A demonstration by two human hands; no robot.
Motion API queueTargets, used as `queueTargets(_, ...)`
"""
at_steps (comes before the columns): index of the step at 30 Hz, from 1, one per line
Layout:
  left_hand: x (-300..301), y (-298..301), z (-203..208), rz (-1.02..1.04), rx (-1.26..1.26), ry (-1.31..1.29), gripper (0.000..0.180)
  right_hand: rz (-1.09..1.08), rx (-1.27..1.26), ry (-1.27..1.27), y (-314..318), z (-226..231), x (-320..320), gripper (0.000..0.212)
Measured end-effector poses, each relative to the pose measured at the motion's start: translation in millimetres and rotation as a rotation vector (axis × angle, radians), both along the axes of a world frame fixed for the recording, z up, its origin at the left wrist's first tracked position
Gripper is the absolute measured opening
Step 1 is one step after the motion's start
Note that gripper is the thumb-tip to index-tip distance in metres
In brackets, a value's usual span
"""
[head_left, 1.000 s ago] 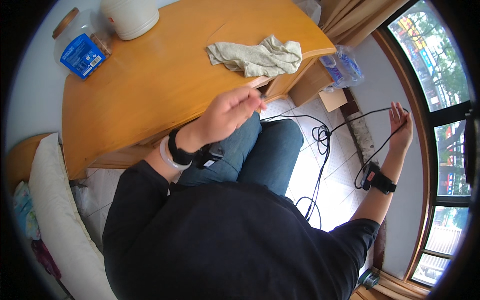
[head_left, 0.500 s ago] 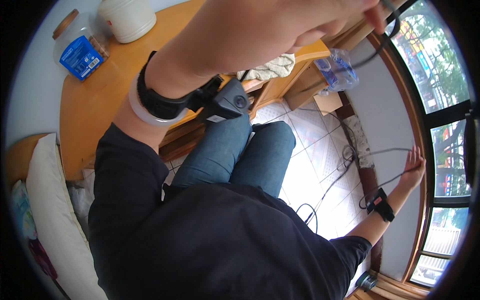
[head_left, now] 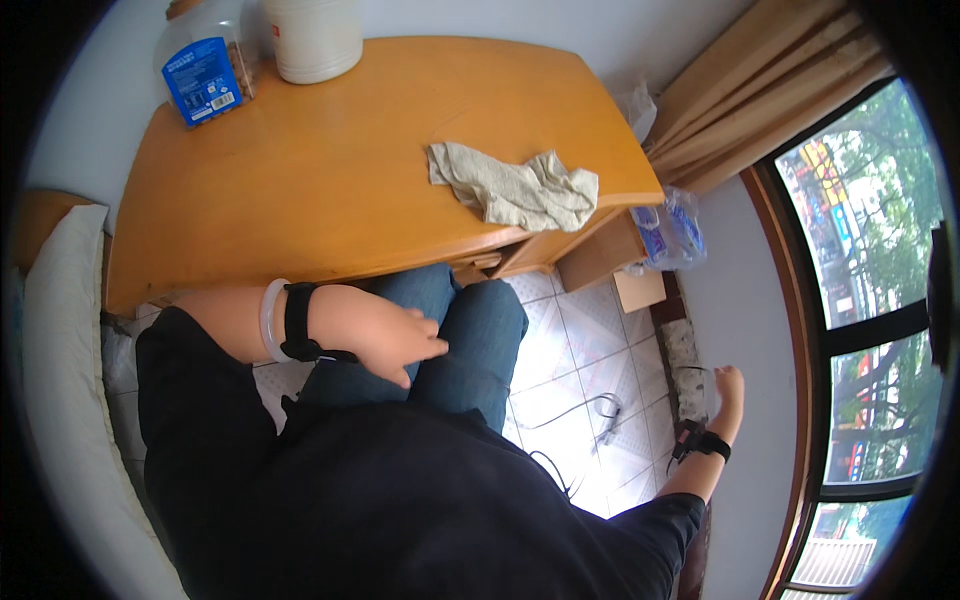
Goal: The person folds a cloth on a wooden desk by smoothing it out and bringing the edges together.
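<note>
My left hand [head_left: 397,345] hovers over my lap, palm down. Its fingers are loosely spread and nothing shows in them. A pale bangle [head_left: 268,320] and a black wrist strap [head_left: 297,321] circle that wrist. Out to the right, beside the wall below the window, my right hand [head_left: 730,388] is curled closed. A thin dark line runs up to it, seemingly part of the black cable; its fingers are small and blurred. On that wrist is a black strap with a small device [head_left: 688,440]. Loops of the black cable [head_left: 606,404] lie on the tiled floor.
A wooden desk [head_left: 330,180] stands in front of me. On it are a crumpled cloth [head_left: 515,188], a clear jar with a blue label [head_left: 205,80] and a white canister [head_left: 316,40]. Plastic-wrapped packs [head_left: 672,235] stand beside the desk. A bed [head_left: 60,400] borders my left.
My left hand has come down from high in front of my view to my lap, without the cable it had. My right hand has drawn inward and lower. The view has tilted up toward the desk.
</note>
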State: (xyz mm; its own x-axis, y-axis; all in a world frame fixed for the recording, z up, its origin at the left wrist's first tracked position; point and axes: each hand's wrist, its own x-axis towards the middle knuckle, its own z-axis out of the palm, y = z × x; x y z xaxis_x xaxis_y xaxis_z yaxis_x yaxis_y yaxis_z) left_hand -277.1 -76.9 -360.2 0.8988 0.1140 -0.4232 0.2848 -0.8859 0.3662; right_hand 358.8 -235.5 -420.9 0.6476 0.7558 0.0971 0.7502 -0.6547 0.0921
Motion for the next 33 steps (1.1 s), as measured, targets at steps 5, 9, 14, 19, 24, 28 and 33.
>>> queueTargets(5, 36.5, 68.1, 12.4, 0.318, 0.284, -0.491, 0.069, 0.634, 0.305, 0.27, 157.6, 42.2, -151.3, 0.059)
queueTargets(9, 96.2, 133.3, -37.2, 0.408, 0.654, -0.453, 0.065, 0.973, 0.236, 0.339, 234.1, 15.7, -267.5, 0.064)
queueTargets(14, 100.7, 171.7, -37.2, 0.495, 0.275, -0.239, 0.057, 0.898, 0.187, 0.15, 272.2, -8.3, -319.1, 0.061)
queueTargets(19, 38.2, 157.2, -42.1, 0.427, 0.298, -0.328, 0.047, 1.004, 0.149, 0.233, 260.2, 16.0, -363.9, 0.055)
queueTargets(24, -81.8, 94.0, -31.5, 0.476, 0.292, -0.299, 0.051, 1.408, 0.207, 0.247, 221.6, 11.1, -446.9, 0.052)
queueTargets(28, -113.5, 41.0, -20.0, 0.627, 0.49, -0.26, 0.057, 1.507, 0.217, 0.236, 223.1, 8.8, -483.2, 0.048)
queueTargets(33, -118.3, 63.4, -41.5, 0.603, 0.436, -0.207, 0.065, 1.547, 0.134, 0.28, 274.2, 5.3, -496.3, 0.044)
